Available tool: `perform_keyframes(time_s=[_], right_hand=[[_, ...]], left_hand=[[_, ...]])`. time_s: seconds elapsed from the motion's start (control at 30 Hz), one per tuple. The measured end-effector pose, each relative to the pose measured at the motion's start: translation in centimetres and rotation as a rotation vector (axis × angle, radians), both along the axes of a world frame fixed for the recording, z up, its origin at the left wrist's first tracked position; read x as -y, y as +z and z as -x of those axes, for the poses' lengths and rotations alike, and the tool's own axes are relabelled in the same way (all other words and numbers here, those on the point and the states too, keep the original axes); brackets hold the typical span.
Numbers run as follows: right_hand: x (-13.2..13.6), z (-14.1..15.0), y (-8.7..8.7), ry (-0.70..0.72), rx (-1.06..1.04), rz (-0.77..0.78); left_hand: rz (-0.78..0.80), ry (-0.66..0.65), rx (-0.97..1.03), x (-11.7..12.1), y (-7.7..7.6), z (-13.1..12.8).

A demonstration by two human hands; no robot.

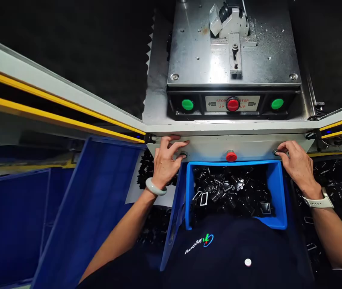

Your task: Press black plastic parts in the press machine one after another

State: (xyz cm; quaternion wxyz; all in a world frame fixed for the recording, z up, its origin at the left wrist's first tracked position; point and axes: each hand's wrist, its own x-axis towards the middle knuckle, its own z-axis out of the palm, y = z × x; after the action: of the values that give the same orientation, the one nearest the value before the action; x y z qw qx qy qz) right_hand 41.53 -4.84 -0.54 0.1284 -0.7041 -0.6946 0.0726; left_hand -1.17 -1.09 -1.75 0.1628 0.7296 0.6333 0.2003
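The left hand [166, 160] and the right hand [298, 162] are shown well apart, spread on the front of a pale metal control panel [207, 147], with neither hand clamped on any object. Two small round dark push buttons are set in this panel, one at each hand: the left button [183, 155] is touched by the left hand's thumb side, and the right button [276, 153] lies under the right hand's fingertips [280, 147]. Whether either is depressed cannot be told. One red mushroom button [231, 156] is seen between them, touched by neither hand.

Above, a second panel carries two green buttons [187, 104], one red button [232, 104] and one label plate [232, 103] marked STOP and UP. Beyond it, one die fixture [229, 24] is mounted on a steel plate [195, 48].

Below the hands, one blue plastic bin [276, 188] is filled with black stamped parts [231, 188]. A second blue bin [83, 212] stands to the left. A jade bangle [155, 187] is worn on the left wrist and a white smartwatch [318, 200] on the right.
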Motion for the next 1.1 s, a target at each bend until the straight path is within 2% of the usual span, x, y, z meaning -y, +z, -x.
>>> perform_keyframes(time_s=[0.07, 0.1, 0.17, 0.27, 0.37, 0.47, 0.6, 0.7, 0.77, 0.87, 0.97, 1.03, 1.1], right_hand=[[1.2, 0.6, 0.0, 0.053, 0.031, -0.058], [2.0, 1.0, 0.0, 0.099, 0.039, -0.069], [3.7, 2.2, -0.5, 0.251, 0.031, -0.013], [5.7, 4.3, -2.4, 0.521, 0.008, 0.128], [6.5, 5.6, -4.5, 0.604, -0.009, 0.139], [6.5, 5.7, -5.7, 0.582, -0.039, 0.128], [6.4, 4.9, -5.8, 0.530, -0.083, 0.146], [6.5, 4.3, -4.9, 0.489, -0.118, 0.160], [6.7, 4.2, -3.9, 0.420, -0.132, 0.168], [7.1, 4.2, -2.2, 0.250, -0.201, 0.203], [7.3, 4.3, -0.6, 0.123, -0.435, 0.273], [7.2, 4.4, 0.4, 0.078, -0.586, 0.302], [7.0, 4.7, 1.5, 0.087, -0.687, 0.320]], left_hand=[[-0.061, 0.010, 0.000, 1.1, 0.2, -1.6], [-0.079, -0.035, 0.028, 1.6, 0.4, -2.7], [-0.035, -0.259, 0.117, 2.6, 0.6, -5.3], [0.178, -0.711, 0.143, 3.5, 0.4, -9.8], [0.336, -0.979, -0.003, 3.7, -0.4, -13.8], [0.387, -1.064, -0.096, 3.7, -1.6, -15.8], [0.407, -1.096, -0.136, 3.5, -2.3, -15.5], [0.454, -1.043, -0.026, 3.2, -1.4, -14.2], [0.545, -0.923, 0.214, 3.2, -0.3, -13.3], [0.799, -0.552, 0.750, 3.4, 1.5, -12.1], [1.013, -0.146, 1.237, 3.8, 2.5, -11.5], [1.043, 0.004, 1.402, 4.1, 2.5, -11.4], [1.013, 0.078, 1.459, 4.4, 2.4, -11.4]])
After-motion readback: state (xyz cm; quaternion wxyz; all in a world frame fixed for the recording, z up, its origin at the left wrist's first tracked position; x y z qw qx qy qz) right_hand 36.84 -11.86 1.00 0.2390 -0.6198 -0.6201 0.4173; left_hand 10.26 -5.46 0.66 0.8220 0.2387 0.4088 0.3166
